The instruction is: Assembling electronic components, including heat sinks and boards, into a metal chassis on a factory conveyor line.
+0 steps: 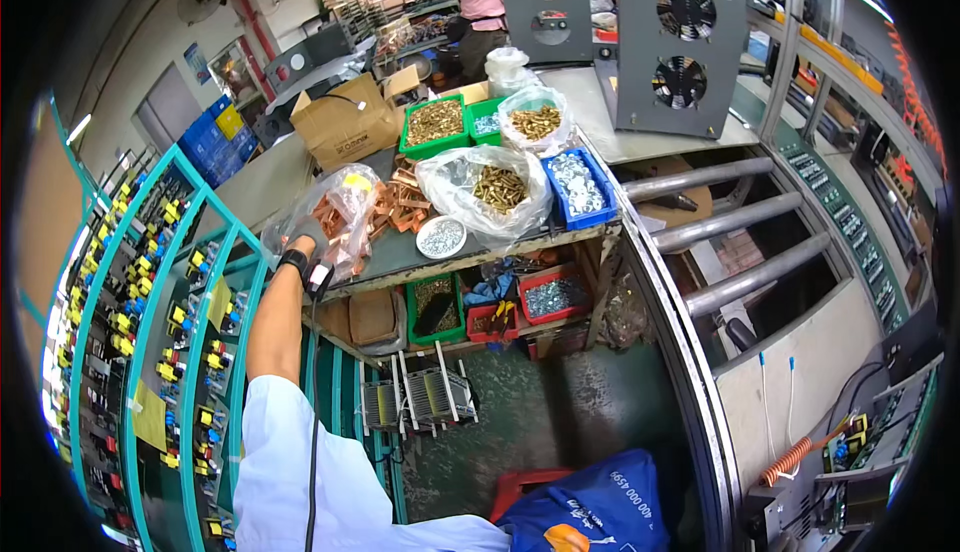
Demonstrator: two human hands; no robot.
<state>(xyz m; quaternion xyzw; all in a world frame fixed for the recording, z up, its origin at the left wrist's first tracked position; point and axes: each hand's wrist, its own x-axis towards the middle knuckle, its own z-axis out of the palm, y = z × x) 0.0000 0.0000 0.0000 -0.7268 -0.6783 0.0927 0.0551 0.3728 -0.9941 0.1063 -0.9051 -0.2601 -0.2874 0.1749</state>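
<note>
My left hand, a black band round its wrist, reaches to the clear plastic bag at the bench's near left end. Copper-coloured metal pieces lie in and beside this bag. The fingers are at the bag's left side and too unclear to tell whether they grip anything. To the right stand a white bowl of small silvery parts and an open plastic bag of brass fasteners. A blue bin beyond them holds silvery hardware. My right hand is out of view.
Teal racks with yellow and blue components stand at the left. Bins of small parts, one green, sit on the shelf below. Metal rollers and a grey panel with fans are right. Finned metal parts stand below the bench.
</note>
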